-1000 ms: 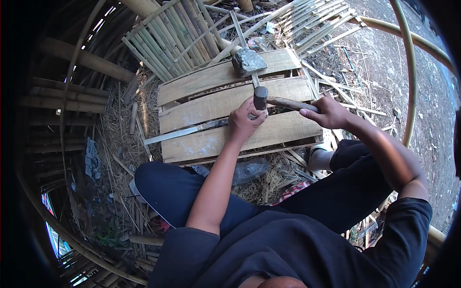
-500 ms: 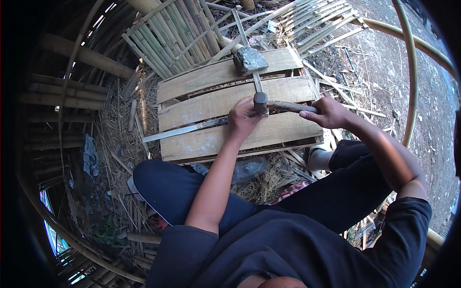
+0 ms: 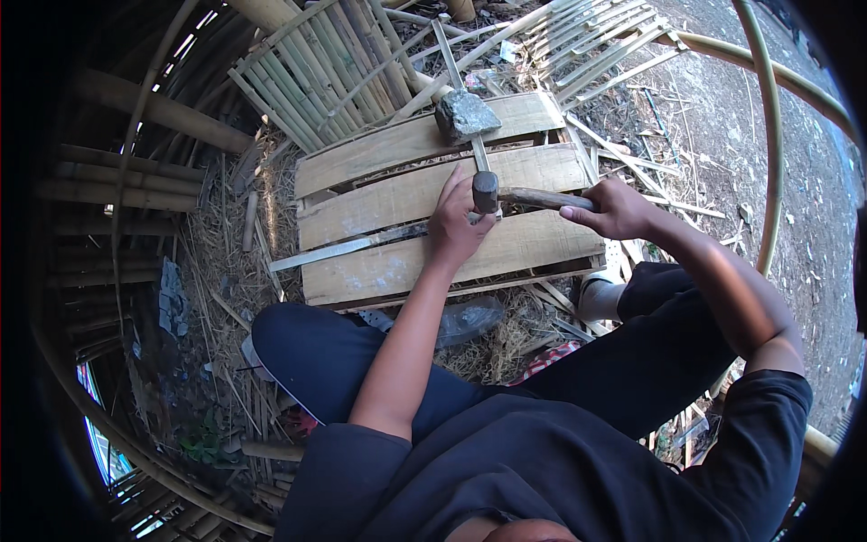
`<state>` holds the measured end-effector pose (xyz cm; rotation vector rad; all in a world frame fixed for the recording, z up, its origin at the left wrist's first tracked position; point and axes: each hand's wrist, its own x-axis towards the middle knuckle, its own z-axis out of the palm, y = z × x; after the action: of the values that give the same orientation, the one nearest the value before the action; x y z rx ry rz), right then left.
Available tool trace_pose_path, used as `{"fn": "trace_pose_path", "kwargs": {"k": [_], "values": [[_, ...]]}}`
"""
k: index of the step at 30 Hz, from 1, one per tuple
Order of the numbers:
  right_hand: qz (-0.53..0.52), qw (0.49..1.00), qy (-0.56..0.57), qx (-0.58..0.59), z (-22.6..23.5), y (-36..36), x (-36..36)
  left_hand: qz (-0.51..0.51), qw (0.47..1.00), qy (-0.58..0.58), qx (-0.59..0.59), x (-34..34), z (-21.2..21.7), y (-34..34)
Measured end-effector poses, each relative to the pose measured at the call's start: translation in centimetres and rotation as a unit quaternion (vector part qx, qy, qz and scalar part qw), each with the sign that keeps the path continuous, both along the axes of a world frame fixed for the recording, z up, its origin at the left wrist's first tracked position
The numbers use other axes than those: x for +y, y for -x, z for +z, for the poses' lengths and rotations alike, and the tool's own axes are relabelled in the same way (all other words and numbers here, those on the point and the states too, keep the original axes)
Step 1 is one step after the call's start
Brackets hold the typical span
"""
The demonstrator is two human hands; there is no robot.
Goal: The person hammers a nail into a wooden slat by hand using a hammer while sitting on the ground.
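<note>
The right hand (image 3: 619,211) holds a hammer (image 3: 542,197) mid-frame; I can't tell if the left hand (image 3: 459,224) beside it holds anything.

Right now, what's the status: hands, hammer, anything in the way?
Right hand gripping hammer. Left hand at hammer head, grip unclear. Possible obstacle: stone atop pale strip, just beyond hammer head.

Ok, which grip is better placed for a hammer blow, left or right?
Probably the right: the right grip is wrapped around the hammer handle, while the left grip is close by the hammer head. What it holds, if anything, is unclear.
</note>
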<state>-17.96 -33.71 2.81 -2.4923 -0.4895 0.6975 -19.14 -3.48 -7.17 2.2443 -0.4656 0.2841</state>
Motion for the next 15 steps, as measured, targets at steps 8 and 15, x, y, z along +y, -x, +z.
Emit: {"fn": "trace_pose_path", "kwargs": {"k": [8,15], "values": [[-0.021,1.000,-0.013,0.015,-0.2,-0.2,-0.1,0.000,1.000,-0.017,-0.018,-0.2,0.3,-0.1],[-0.003,1.000,-0.015,-0.026,-0.9,-0.4,-0.2,-0.001,1.000,0.026,0.009,-0.2,0.3,0.0]]}}
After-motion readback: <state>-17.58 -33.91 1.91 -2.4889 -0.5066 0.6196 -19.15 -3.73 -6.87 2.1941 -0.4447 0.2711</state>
